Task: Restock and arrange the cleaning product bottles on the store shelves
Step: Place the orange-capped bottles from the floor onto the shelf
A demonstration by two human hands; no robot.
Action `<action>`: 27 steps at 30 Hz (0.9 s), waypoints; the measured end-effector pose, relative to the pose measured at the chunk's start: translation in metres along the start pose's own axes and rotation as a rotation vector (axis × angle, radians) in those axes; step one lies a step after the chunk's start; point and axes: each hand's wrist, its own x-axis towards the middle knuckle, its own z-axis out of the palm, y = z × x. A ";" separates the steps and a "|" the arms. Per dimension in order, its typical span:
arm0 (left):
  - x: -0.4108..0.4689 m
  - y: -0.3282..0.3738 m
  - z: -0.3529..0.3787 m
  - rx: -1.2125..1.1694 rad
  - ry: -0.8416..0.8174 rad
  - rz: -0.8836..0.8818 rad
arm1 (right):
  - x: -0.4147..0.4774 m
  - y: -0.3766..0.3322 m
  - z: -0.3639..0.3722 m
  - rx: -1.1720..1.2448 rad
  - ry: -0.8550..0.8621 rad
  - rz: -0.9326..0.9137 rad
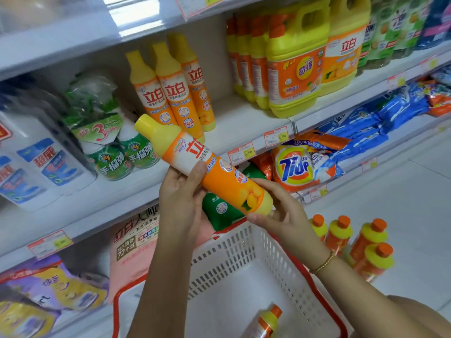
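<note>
Both hands are on one dish soap bottle [205, 164] right now. It's tilted, yellow cap pointing up and away to the left, base down toward the right. My left hand [181, 193] grips the middle of it, thumb laid across the label and fingers wrapped behind. My right hand [280, 211] cups the base, fingers curled round the bottom edge. There's a gold bracelet [322, 263] on that wrist.

Just above and beyond the left hand, three matching bottles [170, 89] stand upright on the shelf [244, 123], packed close together. Further along, up past the right hand, are two big yellow jugs [295, 64], and a Tide bag [297, 167] sits on the shelf level right behind the right hand.

Under both hands is the white basket [244, 252] with the red rim, one orange-capped bottle [267, 320] lying in it. On the floor off to the right of my right forearm I count four floor bottles [353, 240] with orange caps, though the arm may be hiding more.
</note>
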 end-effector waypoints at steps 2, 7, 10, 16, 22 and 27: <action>0.003 0.000 -0.006 -0.048 -0.045 -0.018 | 0.004 -0.004 -0.008 0.148 -0.074 0.060; 0.000 -0.012 -0.013 -0.125 -0.179 -0.086 | 0.008 -0.005 -0.014 0.696 -0.260 0.396; -0.004 -0.015 -0.009 -0.148 -0.108 -0.074 | 0.008 -0.007 -0.008 0.687 -0.179 0.426; -0.007 -0.021 0.003 -0.026 0.099 -0.001 | 0.005 0.002 0.001 -0.401 0.044 -0.096; -0.005 -0.018 0.001 -0.088 0.004 0.009 | 0.004 -0.009 -0.002 0.067 -0.032 0.038; -0.006 -0.017 -0.003 -0.022 -0.219 0.025 | 0.007 -0.007 -0.005 0.654 -0.169 0.334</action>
